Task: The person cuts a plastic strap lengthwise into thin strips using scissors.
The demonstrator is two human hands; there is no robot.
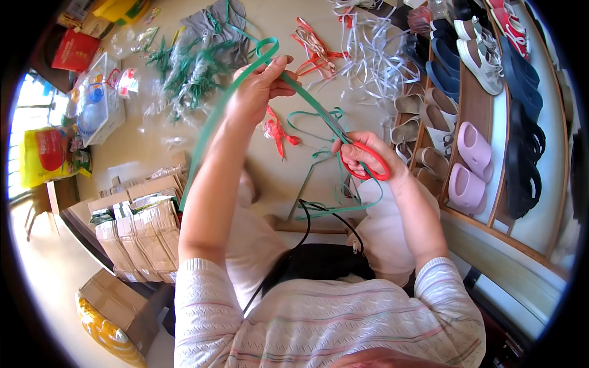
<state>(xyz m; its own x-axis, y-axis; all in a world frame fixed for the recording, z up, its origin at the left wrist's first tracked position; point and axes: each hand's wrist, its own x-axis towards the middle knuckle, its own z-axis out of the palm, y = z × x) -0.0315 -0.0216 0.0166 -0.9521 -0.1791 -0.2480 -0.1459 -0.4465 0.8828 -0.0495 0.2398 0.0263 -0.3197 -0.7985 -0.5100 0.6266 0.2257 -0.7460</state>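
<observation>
My left hand (261, 89) is raised at the upper middle, its fingers pinching a long green ribbon (310, 101). One stretch of the ribbon hangs down along my left forearm, and another runs taut towards my right hand (368, 156). That hand is wrapped round the red handles of a pair of scissors (380, 164), with the blades pointing up and left along the ribbon. Whether the blades are parted is hard to tell. Loose green loops hang below the scissors, near my right knee.
A shoe rack (475, 110) with slippers and shoes stands at the right. Piles of white ribbons (377, 49), green strips (196, 73) and red ribbons (310, 46) lie on the floor ahead. Folded cardboard (144, 236) and a white basket (113, 116) are at the left.
</observation>
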